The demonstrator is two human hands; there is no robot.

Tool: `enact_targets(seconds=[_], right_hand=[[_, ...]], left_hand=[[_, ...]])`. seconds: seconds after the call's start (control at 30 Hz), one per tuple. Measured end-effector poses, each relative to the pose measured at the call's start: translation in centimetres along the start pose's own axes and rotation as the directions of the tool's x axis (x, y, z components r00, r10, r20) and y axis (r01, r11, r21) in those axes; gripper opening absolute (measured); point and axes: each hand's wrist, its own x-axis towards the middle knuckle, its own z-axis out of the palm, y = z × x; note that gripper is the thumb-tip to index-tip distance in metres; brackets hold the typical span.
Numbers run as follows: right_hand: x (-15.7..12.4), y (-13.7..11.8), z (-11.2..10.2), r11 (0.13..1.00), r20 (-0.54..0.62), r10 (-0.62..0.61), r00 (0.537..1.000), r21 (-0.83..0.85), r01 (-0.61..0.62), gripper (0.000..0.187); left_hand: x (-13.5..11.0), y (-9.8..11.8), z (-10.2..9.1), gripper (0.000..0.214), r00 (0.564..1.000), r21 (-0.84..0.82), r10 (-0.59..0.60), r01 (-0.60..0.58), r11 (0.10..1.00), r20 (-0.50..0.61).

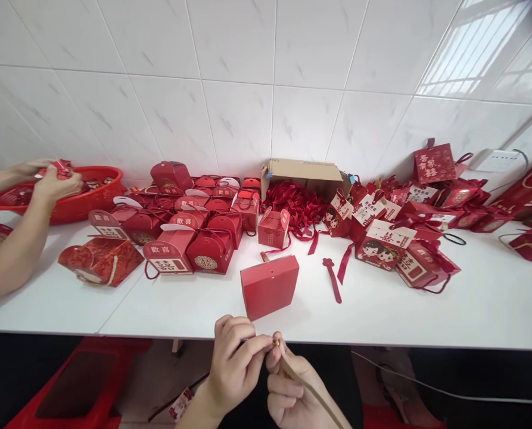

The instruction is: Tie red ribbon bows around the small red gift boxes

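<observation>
My left hand [232,357] and my right hand [292,387] meet below the white table's front edge [382,333]. Together they pinch a thin tan strap [310,390] with a small gold stud at its tip [276,342]. The left fingers close on the tip; the right hand grips the strap just below it. A plain red box [270,286] lies on the table right in front of my hands.
Several red gift boxes [189,226] crowd the table's left middle. An open cardboard box [304,174] spills red ribbons [299,205]. More red boxes and bags [404,238] lie to the right. Another person's hands [46,179] work over a red basin [73,205]. A red stool [82,387] stands below.
</observation>
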Motion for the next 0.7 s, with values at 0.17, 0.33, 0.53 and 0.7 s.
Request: enact_targets(seconds=[0.17, 0.33, 0.53, 0.7], right_hand=[[0.4, 0.5, -0.2, 0.999, 0.000, -0.029, 1.000, 0.025, 0.029, 0.020], [0.8, 0.9, -0.5, 0.998, -0.010, -0.056, 0.998, -0.005, 0.056, 0.020], [1.2, 1.1, -0.5, 0.991, -0.037, -0.131, 0.991, -0.032, 0.130, 0.020], [1.7, 1.1, -0.6, 0.990, -0.010, -0.139, 0.990, -0.013, 0.139, 0.017]], left_hand=[[-0.1, 0.2, -0.1, 0.015, 1.000, -0.022, -0.027, 0.027, 0.999, 0.004], [-0.2, 0.3, -0.1, 0.015, 0.999, 0.001, -0.026, 0.026, 1.000, -0.021], [-0.1, 0.2, 0.1, 0.012, 0.997, 0.009, -0.077, 0.077, 0.997, -0.021], [0.2, 0.2, 0.2, 0.013, 0.993, -0.022, -0.112, 0.111, 0.994, -0.034]])
